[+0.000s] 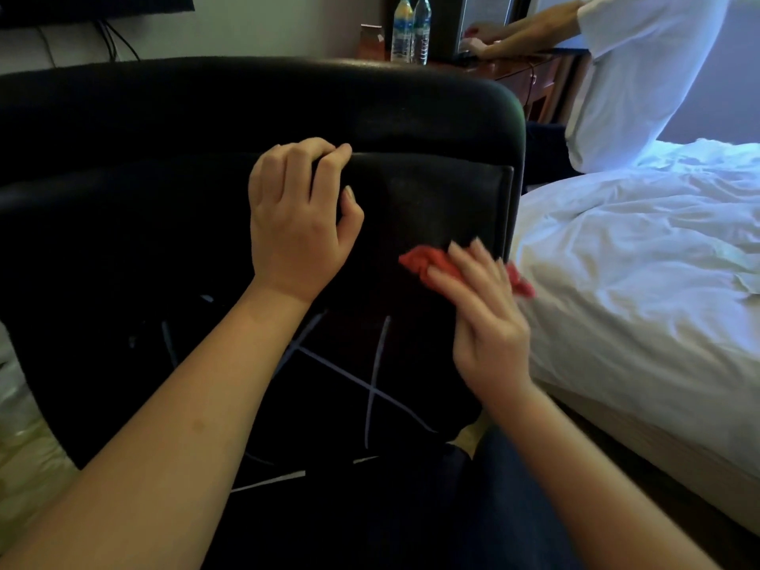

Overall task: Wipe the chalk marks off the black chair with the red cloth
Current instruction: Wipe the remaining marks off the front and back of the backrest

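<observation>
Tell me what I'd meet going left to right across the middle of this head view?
Black chair → left hand gripping the seat cushion's edge → red cloth under the right hand → white bed.

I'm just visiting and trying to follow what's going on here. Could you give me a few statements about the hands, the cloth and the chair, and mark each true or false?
1. The right hand presses the red cloth against the black chair. True.
2. The left hand holds a second cloth. False: it holds no cloth; its fingers curl over an edge of the chair's cushion.
3. All chalk marks are wiped away. False: several white lines still cross the chair below the hands.
4. A bed with white bedding stands to the right of the chair. True.
5. The two water bottles stand on the bed. False: they stand on the wooden desk behind the chair.
</observation>
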